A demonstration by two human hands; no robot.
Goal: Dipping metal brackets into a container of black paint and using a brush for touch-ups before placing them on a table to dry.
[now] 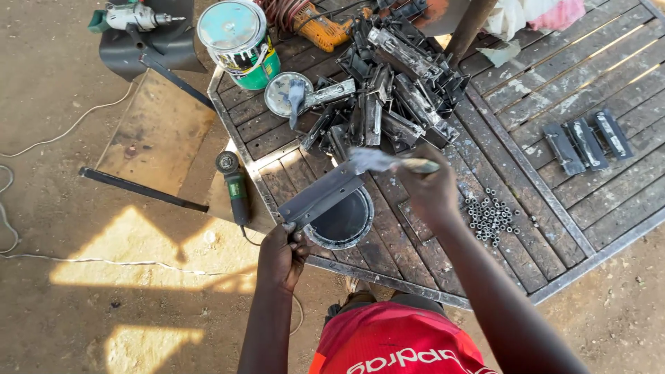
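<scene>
Outdoors, over a slatted metal table [554, 208], a flat dark metal bar [320, 196] slants up and rightward above an open paint tin [344, 223]; the left hand [282, 255] pinches its lower end, while the right hand [429, 190] grips a paintbrush [388, 162] at its upper end.

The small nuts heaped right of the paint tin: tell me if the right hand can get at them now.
Probably not at once: the right hand is gripping a paintbrush. The nuts lie uncovered on the table just beside that hand, with nothing between them, so the path itself looks free.
</scene>
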